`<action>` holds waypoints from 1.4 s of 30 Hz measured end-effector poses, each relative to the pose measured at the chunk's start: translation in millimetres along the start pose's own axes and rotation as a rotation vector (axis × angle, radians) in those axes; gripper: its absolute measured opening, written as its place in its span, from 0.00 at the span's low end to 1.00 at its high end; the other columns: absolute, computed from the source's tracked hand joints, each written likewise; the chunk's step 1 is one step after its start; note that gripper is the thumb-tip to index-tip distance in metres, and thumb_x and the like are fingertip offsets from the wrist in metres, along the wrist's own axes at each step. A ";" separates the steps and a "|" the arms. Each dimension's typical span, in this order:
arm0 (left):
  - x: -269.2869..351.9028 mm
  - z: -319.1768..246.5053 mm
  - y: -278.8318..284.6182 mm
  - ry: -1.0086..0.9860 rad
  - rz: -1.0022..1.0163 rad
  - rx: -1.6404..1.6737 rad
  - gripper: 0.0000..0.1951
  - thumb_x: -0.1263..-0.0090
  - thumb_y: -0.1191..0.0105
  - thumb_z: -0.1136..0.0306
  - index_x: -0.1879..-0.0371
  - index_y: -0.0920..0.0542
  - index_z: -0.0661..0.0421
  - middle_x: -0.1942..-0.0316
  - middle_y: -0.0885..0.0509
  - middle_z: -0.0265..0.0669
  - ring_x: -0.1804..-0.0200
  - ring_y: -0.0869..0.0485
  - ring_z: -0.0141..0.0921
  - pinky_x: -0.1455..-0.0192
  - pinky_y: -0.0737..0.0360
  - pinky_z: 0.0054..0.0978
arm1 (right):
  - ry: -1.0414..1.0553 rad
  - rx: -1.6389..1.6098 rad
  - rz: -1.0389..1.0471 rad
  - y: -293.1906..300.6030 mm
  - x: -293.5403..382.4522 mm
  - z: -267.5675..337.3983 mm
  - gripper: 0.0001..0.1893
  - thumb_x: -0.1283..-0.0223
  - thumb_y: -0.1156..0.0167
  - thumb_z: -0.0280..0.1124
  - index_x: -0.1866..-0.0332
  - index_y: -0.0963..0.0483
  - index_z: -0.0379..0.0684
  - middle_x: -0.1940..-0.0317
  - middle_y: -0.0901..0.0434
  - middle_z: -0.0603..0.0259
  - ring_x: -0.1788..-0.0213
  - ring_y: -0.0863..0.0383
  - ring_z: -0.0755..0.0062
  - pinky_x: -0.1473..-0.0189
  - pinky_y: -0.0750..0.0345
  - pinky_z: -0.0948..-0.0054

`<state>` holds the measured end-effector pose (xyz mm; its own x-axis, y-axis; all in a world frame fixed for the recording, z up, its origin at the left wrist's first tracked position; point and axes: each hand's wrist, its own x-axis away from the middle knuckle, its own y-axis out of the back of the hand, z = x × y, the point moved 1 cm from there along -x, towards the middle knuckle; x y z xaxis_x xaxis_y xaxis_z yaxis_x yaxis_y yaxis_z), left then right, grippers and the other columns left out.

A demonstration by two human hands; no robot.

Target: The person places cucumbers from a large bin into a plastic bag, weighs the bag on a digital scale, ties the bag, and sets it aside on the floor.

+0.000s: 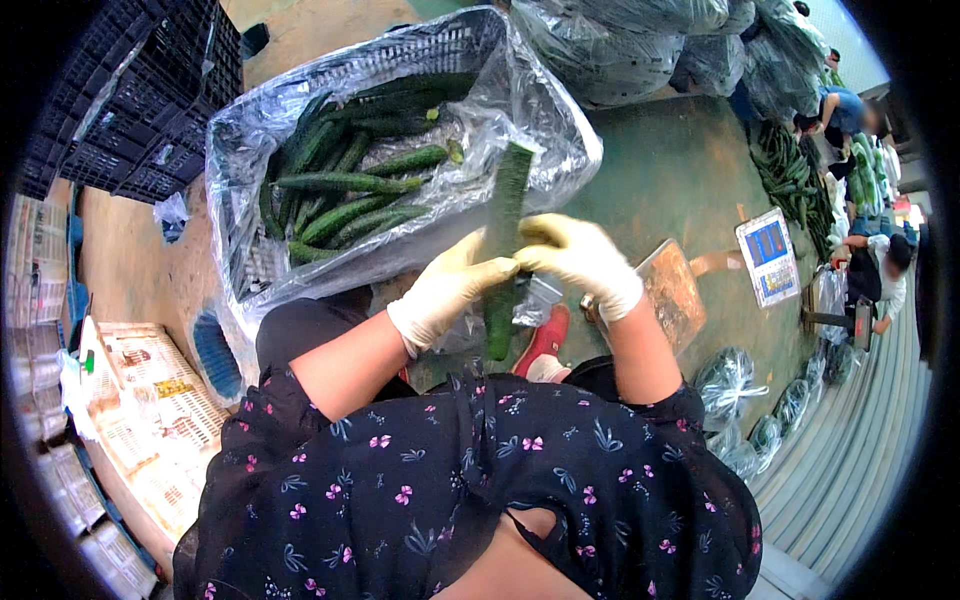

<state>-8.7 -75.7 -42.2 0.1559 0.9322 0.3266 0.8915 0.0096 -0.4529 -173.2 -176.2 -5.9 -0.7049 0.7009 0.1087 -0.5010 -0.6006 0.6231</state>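
A long green cucumber (506, 195) stands out in front of me, its cut-looking pale end pointing away over the crate's near rim. My left hand (444, 294), in a pale glove, grips it from the left around the middle. My right hand (581, 259), also gloved, is at its right side with curled fingers touching it; whether it grips is unclear. Beyond lies a plastic crate lined with clear film (555, 112), holding several cucumbers (337, 182), some with yellowish ends. Small clear plastic (536, 300) shows just under my right hand.
Stacked dark crates (142, 97) stand at the left. A platform scale (671, 292) with a display (769, 257) is at the right. Filled clear bags (630, 45) stand beyond the crate; tied bags (727, 382) lie at lower right. Other people (874, 274) are at far right, near heaped cucumbers (787, 169).
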 end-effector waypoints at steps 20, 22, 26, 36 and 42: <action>36.2 -20.8 20.7 0.107 -0.061 0.360 0.27 0.32 0.53 0.48 0.43 0.28 0.58 0.76 0.19 0.35 0.85 0.31 0.21 0.82 0.37 0.16 | -0.094 -0.031 0.272 -133.6 5.0 -171.2 0.32 0.57 0.38 0.28 0.39 0.30 0.49 0.41 0.28 0.49 0.37 0.31 0.55 0.36 0.34 0.66; 36.9 -18.6 29.4 0.097 -0.126 0.376 0.27 0.33 0.52 0.49 0.44 0.27 0.59 0.76 0.19 0.35 0.85 0.31 0.21 0.83 0.37 0.16 | -0.128 0.270 0.498 -115.0 21.3 -183.5 0.32 0.58 0.41 0.25 0.39 0.29 0.51 0.39 0.29 0.49 0.36 0.32 0.55 0.35 0.34 0.67; 40.9 -26.4 20.9 0.103 -0.099 0.382 0.26 0.33 0.51 0.49 0.45 0.27 0.59 0.76 0.18 0.36 0.85 0.31 0.21 0.83 0.37 0.16 | -0.258 0.525 0.463 -118.4 29.5 -180.4 0.39 0.58 0.39 0.28 0.33 0.38 0.55 0.36 0.33 0.52 0.36 0.33 0.52 0.37 0.31 0.63; 40.0 -25.2 30.5 0.058 -0.104 0.354 0.27 0.32 0.52 0.49 0.45 0.27 0.61 0.75 0.18 0.35 0.85 0.30 0.20 0.84 0.37 0.15 | -0.435 0.435 0.831 -23.4 67.9 -169.4 0.30 0.52 0.40 0.60 0.52 0.20 0.47 0.55 0.18 0.51 0.49 0.21 0.56 0.44 0.28 0.63; 40.4 -37.7 44.2 -0.007 -0.211 0.402 0.22 0.31 0.52 0.51 0.52 0.24 0.59 0.79 0.22 0.31 0.85 0.33 0.20 0.83 0.37 0.14 | -0.341 0.380 0.768 39.0 69.8 -53.3 0.12 0.46 0.40 0.41 0.66 0.19 0.43 0.71 0.17 0.59 0.69 0.18 0.64 0.62 0.24 0.67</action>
<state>53.0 -51.3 -17.8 -0.0159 0.8971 0.4415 0.6672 0.3384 -0.6635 -268.7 -171.3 -15.2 -0.5597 0.2738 0.7821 0.2839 -0.8234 0.4914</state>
